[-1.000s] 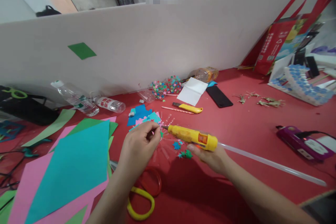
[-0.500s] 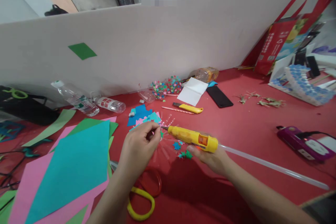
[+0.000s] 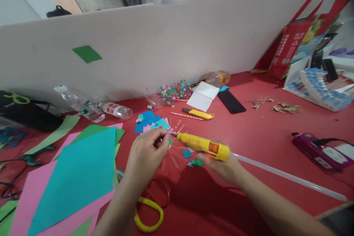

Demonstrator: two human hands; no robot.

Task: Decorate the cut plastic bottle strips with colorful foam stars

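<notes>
My right hand [image 3: 221, 167] is closed round a yellow hot glue gun [image 3: 201, 145], with a long clear glue stick [image 3: 287, 177] poking out of its back. The gun's dark nozzle points left and meets the fingertips of my left hand [image 3: 151, 151]. Thumb and forefinger of that hand are pinched together; whatever is between them is too small to name. Beneath the hands, clear plastic strips [image 3: 174, 160] fan out on the red table. Small blue and green paper stars [image 3: 195, 162] lie near the gun. Scissors [image 3: 149, 215] with yellow and red handles rest below my left wrist.
Coloured paper sheets [image 3: 77, 177] cover the left side. Behind lie plastic bottles [image 3: 116, 110], a star-covered piece [image 3: 176, 91], a yellow cutter [image 3: 201, 114] and a black phone [image 3: 231, 101]. A purple device [image 3: 322, 150] with a cable sits right. A white partition [image 3: 138, 48] stands behind.
</notes>
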